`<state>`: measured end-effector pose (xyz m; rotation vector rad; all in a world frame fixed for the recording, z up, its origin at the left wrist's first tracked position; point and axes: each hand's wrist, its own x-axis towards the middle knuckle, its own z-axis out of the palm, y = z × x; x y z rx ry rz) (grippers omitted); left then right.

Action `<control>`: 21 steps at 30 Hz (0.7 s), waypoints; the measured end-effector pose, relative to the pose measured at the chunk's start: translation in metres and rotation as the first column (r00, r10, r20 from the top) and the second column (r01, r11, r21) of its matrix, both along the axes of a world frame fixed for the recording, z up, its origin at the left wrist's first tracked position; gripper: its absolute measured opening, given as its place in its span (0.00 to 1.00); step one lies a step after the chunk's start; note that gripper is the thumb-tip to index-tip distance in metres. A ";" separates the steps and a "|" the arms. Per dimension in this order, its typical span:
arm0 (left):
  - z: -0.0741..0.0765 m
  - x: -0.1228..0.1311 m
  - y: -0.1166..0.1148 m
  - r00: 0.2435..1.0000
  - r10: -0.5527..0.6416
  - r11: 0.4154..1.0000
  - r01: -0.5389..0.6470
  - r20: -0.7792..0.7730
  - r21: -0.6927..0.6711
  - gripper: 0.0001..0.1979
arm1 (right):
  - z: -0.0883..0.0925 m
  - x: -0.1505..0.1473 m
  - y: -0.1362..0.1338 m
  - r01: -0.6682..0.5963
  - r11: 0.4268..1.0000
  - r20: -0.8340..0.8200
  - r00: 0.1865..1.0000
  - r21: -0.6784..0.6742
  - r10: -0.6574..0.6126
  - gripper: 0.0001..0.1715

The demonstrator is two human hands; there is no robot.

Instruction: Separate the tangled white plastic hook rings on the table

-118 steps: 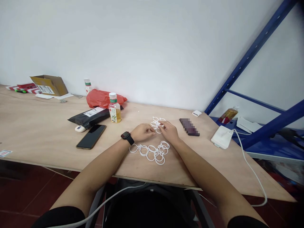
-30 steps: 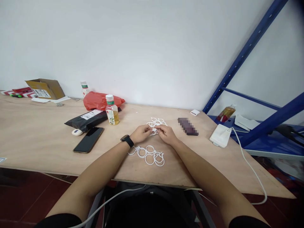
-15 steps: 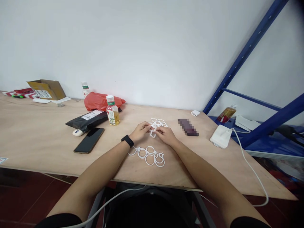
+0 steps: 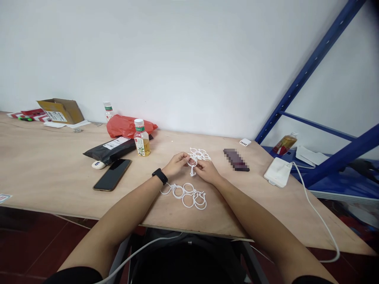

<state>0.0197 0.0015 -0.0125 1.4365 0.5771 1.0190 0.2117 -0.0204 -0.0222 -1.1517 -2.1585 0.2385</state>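
My left hand (image 4: 177, 165), with a black watch on its wrist, and my right hand (image 4: 207, 171) meet above the plywood table (image 4: 53, 169). Both pinch one white plastic ring (image 4: 192, 163), lifted a little off the table between them. Just behind my fingers lies a small heap of white rings (image 4: 201, 153). In front of my wrists lies a row of several white rings (image 4: 187, 194) flat on the wood.
A black phone (image 4: 112, 174) lies left, beside a black parcel (image 4: 111, 148), a tea bottle (image 4: 141, 138) and a red bag (image 4: 127, 125). A dark phone (image 4: 236, 159), a white charger (image 4: 278, 172) with cable and blue shelving (image 4: 328, 154) are on the right. A cardboard box (image 4: 60, 111) stands far left.
My hands have picked one ring from the far heap and drawn it up and slightly toward me. The row of rings near me has lost some since the earliest frame.
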 end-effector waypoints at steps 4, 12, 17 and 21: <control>-0.002 -0.001 0.002 0.998 0.060 0.997 -0.059 -0.034 0.041 0.23 | 0.002 0.004 0.002 0.081 0.996 -0.014 0.997 0.036 -0.081 0.12; 0.006 -0.001 0.001 0.980 0.190 0.971 -0.197 0.058 0.136 0.19 | 0.003 0.017 0.009 0.334 0.940 -0.012 0.942 0.073 -0.334 0.19; 0.008 -0.012 -0.001 0.937 0.267 0.922 -0.180 -0.224 0.343 0.11 | 0.003 0.018 0.010 0.386 0.922 -0.042 0.922 0.043 -0.384 0.18; 0.010 -0.016 -0.008 0.799 0.206 0.820 0.174 -0.565 0.545 0.06 | 0.003 0.012 0.005 0.339 0.939 -0.032 0.941 0.058 -0.337 0.19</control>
